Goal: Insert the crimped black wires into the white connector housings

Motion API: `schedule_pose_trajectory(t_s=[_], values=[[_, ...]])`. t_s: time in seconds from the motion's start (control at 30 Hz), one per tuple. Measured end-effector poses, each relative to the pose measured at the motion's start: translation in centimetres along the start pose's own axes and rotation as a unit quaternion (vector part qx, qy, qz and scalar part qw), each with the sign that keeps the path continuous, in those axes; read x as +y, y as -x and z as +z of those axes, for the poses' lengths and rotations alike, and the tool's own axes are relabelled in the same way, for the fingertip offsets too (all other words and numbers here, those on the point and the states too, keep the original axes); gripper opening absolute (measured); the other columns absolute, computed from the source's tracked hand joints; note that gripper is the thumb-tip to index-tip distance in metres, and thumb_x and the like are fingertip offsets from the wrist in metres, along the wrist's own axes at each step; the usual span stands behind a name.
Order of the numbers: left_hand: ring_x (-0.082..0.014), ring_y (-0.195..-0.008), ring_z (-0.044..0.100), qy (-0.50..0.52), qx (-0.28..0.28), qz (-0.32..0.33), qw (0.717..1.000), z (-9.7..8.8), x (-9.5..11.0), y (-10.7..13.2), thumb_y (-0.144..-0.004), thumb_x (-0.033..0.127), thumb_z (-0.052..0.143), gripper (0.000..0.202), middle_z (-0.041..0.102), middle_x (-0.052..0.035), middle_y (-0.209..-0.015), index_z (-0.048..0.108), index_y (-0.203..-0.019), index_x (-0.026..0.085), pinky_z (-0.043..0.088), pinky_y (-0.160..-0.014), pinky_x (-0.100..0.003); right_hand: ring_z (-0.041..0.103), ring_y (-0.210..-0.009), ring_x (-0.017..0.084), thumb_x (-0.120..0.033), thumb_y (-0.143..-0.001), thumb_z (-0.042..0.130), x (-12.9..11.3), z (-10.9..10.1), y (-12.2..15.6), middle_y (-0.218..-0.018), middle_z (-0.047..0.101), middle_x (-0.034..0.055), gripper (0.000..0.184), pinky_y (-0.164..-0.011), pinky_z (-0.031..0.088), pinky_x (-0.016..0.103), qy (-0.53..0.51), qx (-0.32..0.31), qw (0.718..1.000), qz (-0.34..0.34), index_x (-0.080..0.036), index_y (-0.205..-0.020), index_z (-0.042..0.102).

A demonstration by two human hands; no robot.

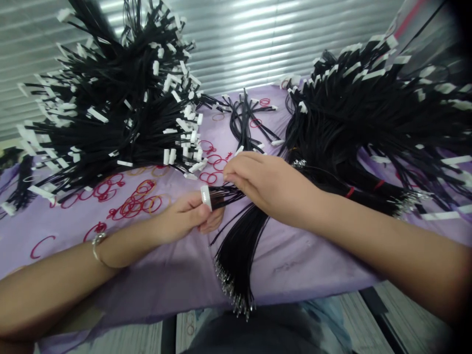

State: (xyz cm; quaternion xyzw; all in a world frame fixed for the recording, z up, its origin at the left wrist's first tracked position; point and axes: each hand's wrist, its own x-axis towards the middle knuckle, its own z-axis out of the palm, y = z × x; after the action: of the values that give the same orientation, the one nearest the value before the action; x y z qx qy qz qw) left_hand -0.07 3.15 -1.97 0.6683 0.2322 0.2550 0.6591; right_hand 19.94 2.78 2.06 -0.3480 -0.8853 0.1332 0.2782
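My left hand [184,217] grips a white plastic connector [206,197] with black wires running out of it. My right hand [267,187] pinches those black wires a little beyond the connector. Below both hands, a loose bundle of black wires [238,255] hangs toward the cloth's near edge, with small metal crimp terminals [234,297] at its ends. A large pile of black wires with white connectors [110,118] lies to the left of my hands. Another pile [350,123] lies to the right, close to my right forearm.
Red and orange rubber bands [138,204] are scattered on the lilac cloth [177,275] covering the table. A small bunch of black wires [243,118] lies between the piles. A ribbed metal shutter [243,39] stands behind the table, and a plank floor [125,339] shows below.
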Motion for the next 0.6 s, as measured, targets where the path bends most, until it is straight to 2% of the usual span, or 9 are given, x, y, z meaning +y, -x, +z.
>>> schedule_pose_trajectory(t_s=[0.1, 0.17, 0.23, 0.33, 0.4, 0.43, 0.5, 0.6], values=[[-0.0072, -0.039, 0.033, 0.058, -0.021, 0.002, 0.998, 0.1, 0.2, -0.2, -0.09, 0.059, 0.04, 0.053, 0.035, 0.0042, -0.047, 0.038, -0.059, 0.017, 0.03, -0.042, -0.021, 0.053, -0.102, 0.021, -0.029, -0.094, 0.046, 0.7, 0.1, 0.1, -0.107, 0.059, 0.0136, 0.031, -0.091, 0.044, 0.036, 0.012, -0.006, 0.996, -0.087, -0.006, -0.112, 0.057], [-0.0065, -0.038, 0.03, 0.098, -0.023, 0.008, 0.995, 0.1, 0.3, -0.4, -0.091, 0.061, 0.036, 0.054, 0.032, 0.0051, -0.046, 0.037, -0.059, 0.017, 0.027, -0.04, -0.02, 0.049, -0.112, 0.024, -0.029, -0.09, 0.055, 1.1, 0.0, 0.2, -0.121, 0.055, 0.0171, 0.043, -0.097, 0.042, 0.041, 0.053, -0.002, 0.99, -0.128, -0.005, -0.125, 0.051], [-0.0064, -0.037, 0.028, 0.117, -0.032, 0.016, 0.993, -0.1, 0.4, -0.5, -0.09, 0.064, 0.033, 0.056, 0.03, 0.0057, -0.045, 0.037, -0.059, 0.017, 0.024, -0.039, -0.02, 0.052, -0.11, 0.024, -0.024, -0.091, 0.052, 1.4, -0.1, 0.2, -0.119, 0.057, 0.0152, 0.039, -0.094, 0.043, 0.041, 0.096, -0.009, 0.985, -0.143, -0.009, -0.127, 0.052], [-0.0067, -0.038, 0.029, 0.114, -0.048, 0.029, 0.992, -0.3, 0.4, -0.5, -0.084, 0.072, 0.033, 0.059, 0.031, 0.0063, -0.046, 0.038, -0.062, 0.017, 0.025, -0.04, -0.02, 0.057, -0.094, 0.018, -0.018, -0.096, 0.039, 1.3, -0.7, 0.1, -0.104, 0.062, 0.0092, 0.03, -0.083, 0.045, 0.032, 0.071, 0.008, 0.993, -0.099, -0.012, -0.117, 0.059], [-0.0066, -0.04, 0.03, 0.097, -0.041, 0.023, 0.994, -0.4, 0.3, -0.4, -0.08, 0.073, 0.042, 0.058, 0.034, 0.0064, -0.049, 0.039, -0.066, 0.018, 0.026, -0.042, -0.021, 0.055, -0.083, 0.013, -0.021, -0.097, 0.035, 0.9, -1.3, -0.1, -0.091, 0.062, 0.0058, 0.029, -0.075, 0.041, 0.025, 0.016, 0.028, 0.998, -0.056, -0.011, -0.105, 0.061], [-0.0066, -0.041, 0.031, 0.088, -0.036, 0.019, 0.995, -0.4, 0.3, -0.3, -0.078, 0.071, 0.049, 0.056, 0.035, 0.0065, -0.051, 0.039, -0.067, 0.018, 0.027, -0.043, -0.021, 0.053, -0.076, 0.011, -0.023, -0.097, 0.035, 0.6, -1.5, -0.1, -0.084, 0.06, 0.0039, 0.028, -0.071, 0.039, 0.024, -0.007, 0.018, 0.999, -0.038, -0.011, -0.096, 0.061], [-0.0067, -0.043, 0.032, 0.071, -0.031, 0.018, 0.997, -0.3, 0.3, -0.1, -0.078, 0.064, 0.058, 0.05, 0.036, 0.0065, -0.053, 0.041, -0.07, 0.018, 0.027, -0.044, -0.021, 0.046, -0.065, 0.009, -0.025, -0.097, 0.034, -0.1, -1.8, -0.2, -0.072, 0.054, 0.0004, 0.029, -0.063, 0.033, 0.023, -0.035, -0.044, 0.998, -0.008, -0.013, -0.08, 0.055], [-0.0077, -0.043, 0.035, 0.028, -0.039, 0.026, 0.999, -0.2, 0.1, 0.1, -0.081, 0.061, 0.057, 0.047, 0.038, 0.0051, -0.052, 0.046, -0.069, 0.017, 0.027, -0.043, -0.022, 0.038, -0.057, 0.007, -0.024, -0.095, 0.035, -1.0, -1.6, -0.3, -0.063, 0.048, -0.0018, 0.028, -0.058, 0.024, 0.024, -0.045, -0.143, 0.988, 0.04, -0.015, -0.071, 0.046]])
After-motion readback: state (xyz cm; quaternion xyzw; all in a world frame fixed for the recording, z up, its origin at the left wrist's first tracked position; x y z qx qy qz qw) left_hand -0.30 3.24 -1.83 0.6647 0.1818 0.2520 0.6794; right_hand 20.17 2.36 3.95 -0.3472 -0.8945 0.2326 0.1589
